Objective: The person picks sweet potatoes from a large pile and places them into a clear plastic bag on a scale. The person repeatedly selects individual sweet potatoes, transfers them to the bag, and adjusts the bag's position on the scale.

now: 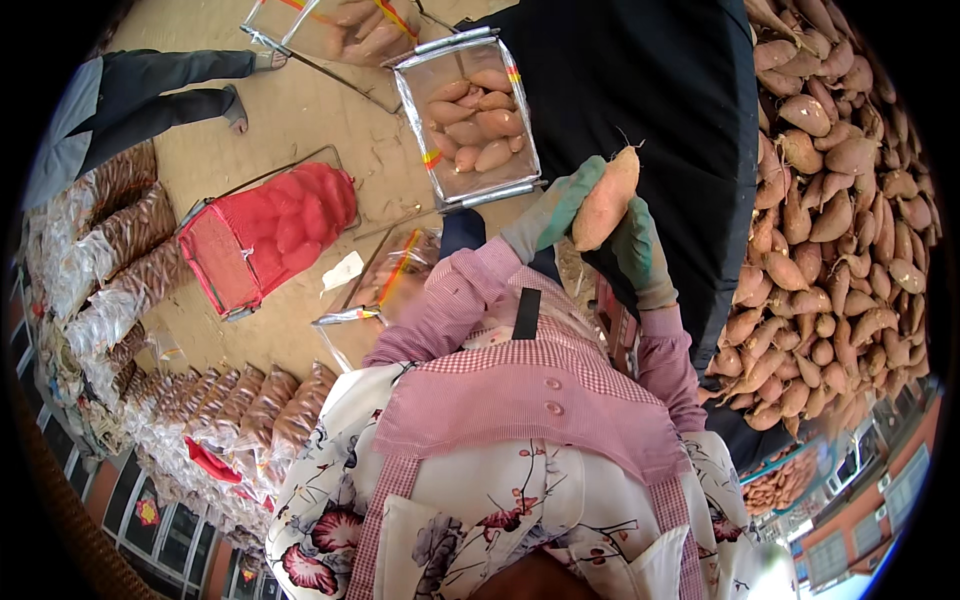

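A large sweet potato (609, 199) with thin roots at its upper tip is held tilted between my two hands. My left hand (559, 206), in a grey-green coated work glove, grips it from the left. Against its lower right side rests my right hand (643, 251), gloved alike, with its fingers partly hidden behind the root. Beyond my left hand stands a clear plastic bag (442, 67) stretched open on a metal frame, with several sweet potatoes (480, 124) inside. Right of my hands, a black cloth (675, 97) borders a big heap of sweet potatoes (832, 247).
A red mesh bag (277, 217) of sweet potatoes lies on a frame at left. Filled plastic bags (247, 405) stand in rows at lower left. More framed bags (367, 34) hold sweet potatoes. Another person's legs (172, 90) are at upper left. A white scrap (343, 272) lies on the floor.
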Tool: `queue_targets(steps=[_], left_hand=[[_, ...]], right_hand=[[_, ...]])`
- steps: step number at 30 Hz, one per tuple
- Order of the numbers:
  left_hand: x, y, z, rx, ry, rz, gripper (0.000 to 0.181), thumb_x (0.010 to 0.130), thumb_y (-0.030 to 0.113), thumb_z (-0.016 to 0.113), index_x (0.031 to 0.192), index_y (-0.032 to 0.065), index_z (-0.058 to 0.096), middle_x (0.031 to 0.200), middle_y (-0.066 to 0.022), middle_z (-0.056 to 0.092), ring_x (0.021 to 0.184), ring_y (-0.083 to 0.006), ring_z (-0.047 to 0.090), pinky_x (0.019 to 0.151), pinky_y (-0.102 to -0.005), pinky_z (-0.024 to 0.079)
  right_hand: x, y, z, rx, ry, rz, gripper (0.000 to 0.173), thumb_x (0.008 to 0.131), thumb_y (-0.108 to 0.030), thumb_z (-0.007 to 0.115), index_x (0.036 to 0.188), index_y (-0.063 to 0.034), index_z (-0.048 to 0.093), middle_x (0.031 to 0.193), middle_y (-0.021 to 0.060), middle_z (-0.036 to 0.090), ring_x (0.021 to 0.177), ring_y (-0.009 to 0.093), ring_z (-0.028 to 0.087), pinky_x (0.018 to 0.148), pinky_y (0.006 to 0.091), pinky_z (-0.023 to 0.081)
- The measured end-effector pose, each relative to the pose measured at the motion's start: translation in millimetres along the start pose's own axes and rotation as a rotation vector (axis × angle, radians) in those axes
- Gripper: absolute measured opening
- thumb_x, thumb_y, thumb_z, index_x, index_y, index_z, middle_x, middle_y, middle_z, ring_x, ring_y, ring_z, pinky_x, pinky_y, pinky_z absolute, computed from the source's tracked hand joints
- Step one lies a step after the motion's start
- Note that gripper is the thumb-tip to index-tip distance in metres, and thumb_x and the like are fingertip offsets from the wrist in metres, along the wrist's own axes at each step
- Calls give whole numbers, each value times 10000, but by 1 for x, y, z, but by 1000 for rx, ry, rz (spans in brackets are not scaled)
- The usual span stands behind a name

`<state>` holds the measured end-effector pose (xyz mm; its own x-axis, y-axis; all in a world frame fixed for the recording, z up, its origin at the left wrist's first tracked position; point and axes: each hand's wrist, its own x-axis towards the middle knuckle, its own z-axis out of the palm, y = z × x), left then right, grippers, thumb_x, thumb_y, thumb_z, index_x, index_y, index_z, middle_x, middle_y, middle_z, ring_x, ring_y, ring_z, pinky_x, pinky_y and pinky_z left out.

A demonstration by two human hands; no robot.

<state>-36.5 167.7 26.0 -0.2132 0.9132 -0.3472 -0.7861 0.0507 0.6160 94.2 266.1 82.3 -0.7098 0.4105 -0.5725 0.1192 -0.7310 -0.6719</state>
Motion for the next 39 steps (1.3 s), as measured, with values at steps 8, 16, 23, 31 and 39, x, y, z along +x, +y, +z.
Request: queue_targets(steps=[8, 16, 23, 31, 39], left_hand=[[-90, 20, -78, 131, 761, 302, 330, 986, 301, 587, 1167, 29, 540, 835, -39, 606, 639, -67, 535, 543, -200, 422], [-178, -79, -140, -2, 1003, -78, 338, 936, 111, 612, 1230, -11, 497, 1023, -40, 584, 800, -71, 547, 642, -200, 471], [-171, -96, -162, 283, 978, -36, 310, 947, 162, 625, 1191, -15, 549, 974, -58, 624, 804, -104, 578, 674, -236, 486], [-99, -37, -108, 411, 578, -117, 171, 961, 159, 603, 1055, 16, 605, 838, -13, 601, 670, -65, 526, 575, -212, 426], [-48, -34, -52, 509, 361, -65, 124, 951, 93, 593, 1054, 24, 588, 845, 21, 567, 657, -41, 486, 557, -187, 390]], right_hand=[[146, 65, 63, 172, -75, 236, 276, 940, -171, 641, 1169, -30, 577, 1026, 60, 639, 917, 154, 656, 762, 289, 575], [336, 258, 72, -957, -9, -157, 395, 904, -347, 619, 1146, -35, 606, 1121, 212, 638, 963, 368, 642, 849, 426, 510], [300, 261, 81, -923, -112, 104, 328, 901, -345, 600, 1052, -58, 654, 1047, 204, 676, 981, 378, 639, 855, 451, 493], [62, 35, 72, -997, 32, -561, 232, 921, -259, 596, 1075, -99, 659, 1022, 165, 666, 934, 356, 637, 830, 406, 504], [-141, -179, -99, -1396, 808, -830, 221, 874, -123, 649, 1081, -43, 649, 1047, 137, 669, 942, 347, 630, 828, 402, 502]])
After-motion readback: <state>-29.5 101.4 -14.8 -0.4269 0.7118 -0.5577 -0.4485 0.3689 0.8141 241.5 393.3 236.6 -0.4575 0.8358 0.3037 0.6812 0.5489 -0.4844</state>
